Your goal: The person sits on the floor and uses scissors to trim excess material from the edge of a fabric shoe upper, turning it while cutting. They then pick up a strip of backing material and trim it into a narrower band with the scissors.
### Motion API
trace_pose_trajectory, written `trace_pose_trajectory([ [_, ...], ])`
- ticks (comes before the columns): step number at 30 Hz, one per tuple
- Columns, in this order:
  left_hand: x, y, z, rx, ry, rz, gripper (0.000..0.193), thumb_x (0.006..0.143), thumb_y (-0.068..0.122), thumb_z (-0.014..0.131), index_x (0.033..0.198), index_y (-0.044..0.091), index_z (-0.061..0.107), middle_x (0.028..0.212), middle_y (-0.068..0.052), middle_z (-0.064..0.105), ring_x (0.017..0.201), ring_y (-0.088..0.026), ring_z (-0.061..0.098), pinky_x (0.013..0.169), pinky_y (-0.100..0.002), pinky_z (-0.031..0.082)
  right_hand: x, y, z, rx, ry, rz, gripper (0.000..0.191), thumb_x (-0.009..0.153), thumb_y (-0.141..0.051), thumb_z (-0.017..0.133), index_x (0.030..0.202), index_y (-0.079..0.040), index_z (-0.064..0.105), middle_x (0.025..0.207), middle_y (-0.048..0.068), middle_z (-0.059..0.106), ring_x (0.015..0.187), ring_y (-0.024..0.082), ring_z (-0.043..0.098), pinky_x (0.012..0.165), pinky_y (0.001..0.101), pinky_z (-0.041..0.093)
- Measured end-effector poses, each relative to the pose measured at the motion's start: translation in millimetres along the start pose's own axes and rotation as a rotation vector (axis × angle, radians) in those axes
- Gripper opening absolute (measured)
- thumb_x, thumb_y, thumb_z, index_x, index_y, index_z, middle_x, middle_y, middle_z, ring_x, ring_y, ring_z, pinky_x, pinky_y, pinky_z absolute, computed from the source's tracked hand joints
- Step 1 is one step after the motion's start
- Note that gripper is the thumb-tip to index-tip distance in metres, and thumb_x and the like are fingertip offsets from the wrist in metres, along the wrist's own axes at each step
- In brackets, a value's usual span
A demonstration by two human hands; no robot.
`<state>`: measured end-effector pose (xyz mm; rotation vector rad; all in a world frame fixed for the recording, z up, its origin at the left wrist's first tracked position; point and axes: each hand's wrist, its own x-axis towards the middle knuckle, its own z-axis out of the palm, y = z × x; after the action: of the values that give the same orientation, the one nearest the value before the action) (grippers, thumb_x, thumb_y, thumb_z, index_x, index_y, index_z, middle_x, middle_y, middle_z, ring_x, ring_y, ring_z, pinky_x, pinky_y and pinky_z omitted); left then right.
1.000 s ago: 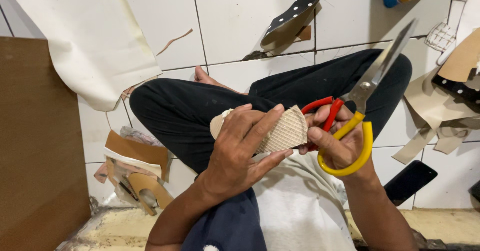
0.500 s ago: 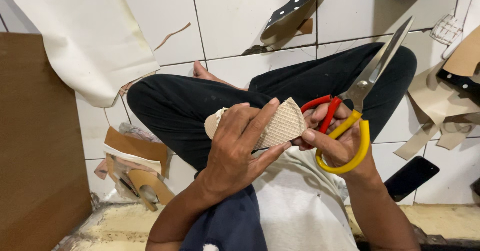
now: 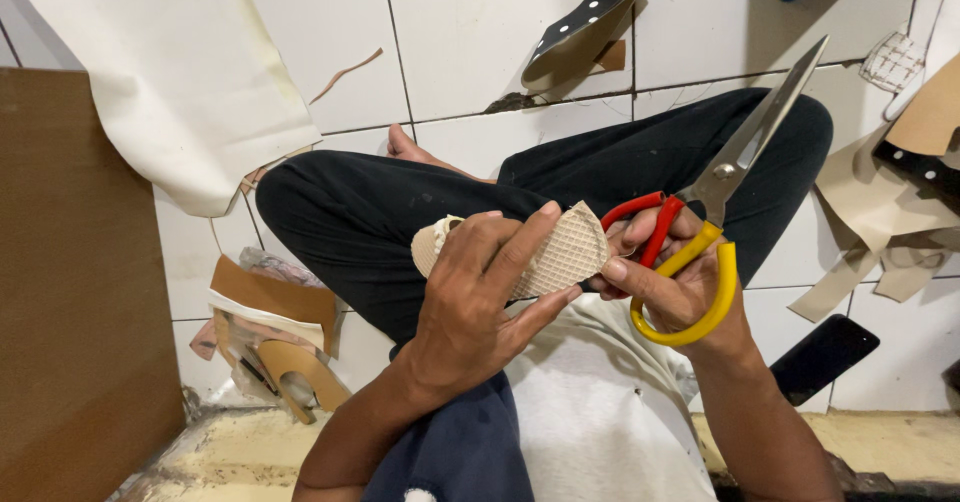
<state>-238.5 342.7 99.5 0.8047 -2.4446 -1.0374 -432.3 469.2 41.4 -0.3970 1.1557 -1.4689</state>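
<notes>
My left hand [image 3: 480,302] wraps over a waffle-textured beige sole piece [image 3: 560,257], hiding most of it. My right hand [image 3: 680,282] grips red-and-yellow scissors [image 3: 720,187], blades shut and pointing up. My crossed legs [image 3: 400,212] rest on a white tiled floor [image 3: 470,32] strewn with leather scraps [image 3: 880,202].

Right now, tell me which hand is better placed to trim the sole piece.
Right. The right hand already grips the scissors by their yellow and red handles, blades pointing up beside the sole piece. The left hand is wrapped around that piece, steadying it.
</notes>
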Motion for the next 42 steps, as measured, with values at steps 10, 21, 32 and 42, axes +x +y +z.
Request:
trace_pose_trajectory([
  [10,1.9,2.3,0.4,0.081,-0.012,0.056,0.076,0.089,0.031,0.088,0.151,0.008,0.05,0.12,-0.008,0.058,0.116,-0.025,0.06,0.112,-0.046,0.049,-1.9,-1.8,6.0,-0.141,0.016,-0.117,0.03,0.087,0.008,0.073,0.109,-0.005,0.057,0.101,0.015,0.071,0.087,0.019,0.073,0.076,0.0323,0.065],
  [21,0.2,-86.7,-11.5,-1.095,-0.014,-0.475,0.097,0.093,0.06,0.071,0.16,0.001,0.034,0.157,-0.021,0.049,0.142,-0.027,0.053,0.12,-0.038,0.042,-5.1,1.1,-12.1,0.036,0.093,-0.109,0.032,0.085,0.013,0.073,0.107,-0.004,0.057,0.103,0.018,0.073,0.086,0.02,0.074,0.073,0.0307,0.063],
  [32,-13.5,-73.6,-17.2,-0.882,0.067,-0.573,0.032,0.094,0.012,0.077,0.123,-0.001,0.071,0.099,-0.005,0.073,0.08,-0.007,0.066,0.069,-0.02,0.055,9.1,-5.5,-5.9,-0.153,0.339,-0.065,0.02,0.091,0.002,0.073,0.106,-0.001,0.059,0.098,0.013,0.069,0.08,0.02,0.071,0.075,0.0339,0.062],
  [42,-9.4,-71.0,-35.7,-0.786,0.111,-0.619,0.03,0.093,0.016,0.077,0.119,0.001,0.072,0.092,-0.004,0.074,0.072,-0.005,0.066,0.063,-0.02,0.056,17.0,-10.6,3.0,-0.021,0.275,-0.05,0.024,0.09,0.004,0.072,0.11,-0.001,0.059,0.103,0.015,0.07,0.086,0.02,0.072,0.078,0.0342,0.064],
])
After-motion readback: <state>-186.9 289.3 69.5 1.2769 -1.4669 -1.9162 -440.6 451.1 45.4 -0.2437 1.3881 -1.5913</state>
